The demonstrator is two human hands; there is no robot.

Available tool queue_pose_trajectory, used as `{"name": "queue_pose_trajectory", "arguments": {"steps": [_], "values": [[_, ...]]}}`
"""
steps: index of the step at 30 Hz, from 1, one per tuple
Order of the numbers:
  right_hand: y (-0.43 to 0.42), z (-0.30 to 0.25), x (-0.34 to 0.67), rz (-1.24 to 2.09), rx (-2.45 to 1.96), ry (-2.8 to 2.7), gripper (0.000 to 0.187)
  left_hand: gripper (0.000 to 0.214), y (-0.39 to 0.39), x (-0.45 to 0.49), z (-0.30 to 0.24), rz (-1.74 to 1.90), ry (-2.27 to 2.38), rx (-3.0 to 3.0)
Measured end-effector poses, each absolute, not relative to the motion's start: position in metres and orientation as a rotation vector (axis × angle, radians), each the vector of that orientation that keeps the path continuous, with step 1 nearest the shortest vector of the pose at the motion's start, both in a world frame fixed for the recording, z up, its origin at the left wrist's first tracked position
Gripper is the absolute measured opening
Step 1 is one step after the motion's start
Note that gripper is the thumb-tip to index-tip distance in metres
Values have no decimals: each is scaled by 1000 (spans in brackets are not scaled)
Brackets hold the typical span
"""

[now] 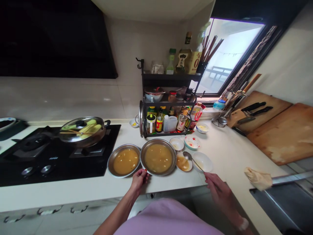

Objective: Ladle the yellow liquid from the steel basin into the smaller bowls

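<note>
Two metal bowls of yellow-brown liquid stand side by side on the white counter, the left one (pixel 125 161) and the right one (pixel 158 157). My left hand (pixel 139 179) has its fingers curled at the near rim of the right bowl, pinching something small and reddish. My right hand (pixel 218 190) grips the handle of a long metal spoon (pixel 193 160), whose head rests over a small dish of brown sauce (pixel 183 162). A white empty bowl (pixel 202 162) lies just right of the spoon.
A black gas hob (pixel 56 156) holds a lidded pan of vegetables (pixel 83 130). A black spice rack (pixel 168 104) stands behind the bowls, with small dishes (pixel 192 142) beside it. Cutting boards (pixel 281 130), knives and a sink (pixel 283 202) lie to the right.
</note>
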State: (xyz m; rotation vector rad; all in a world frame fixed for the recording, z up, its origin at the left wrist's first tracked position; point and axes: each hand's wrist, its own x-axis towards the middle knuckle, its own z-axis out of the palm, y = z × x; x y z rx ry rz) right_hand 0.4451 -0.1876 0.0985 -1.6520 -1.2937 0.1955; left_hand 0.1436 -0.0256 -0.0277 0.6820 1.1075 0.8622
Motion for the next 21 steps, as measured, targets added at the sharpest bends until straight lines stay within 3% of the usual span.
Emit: {"name": "queue_pose_trajectory", "arguments": {"steps": [4, 11, 21], "values": [[-183, 102, 434, 179, -1580, -1354, 20, 41, -25, 144, -28, 857, 1120, 684], [-139, 91, 396, 466, -1474, -1254, 20, 41, -25, 144, -26, 859, 1116, 694], [-102, 59, 376, 675, -1514, -1035, 33, 43, -26, 147, -19, 873, 1121, 675]]}}
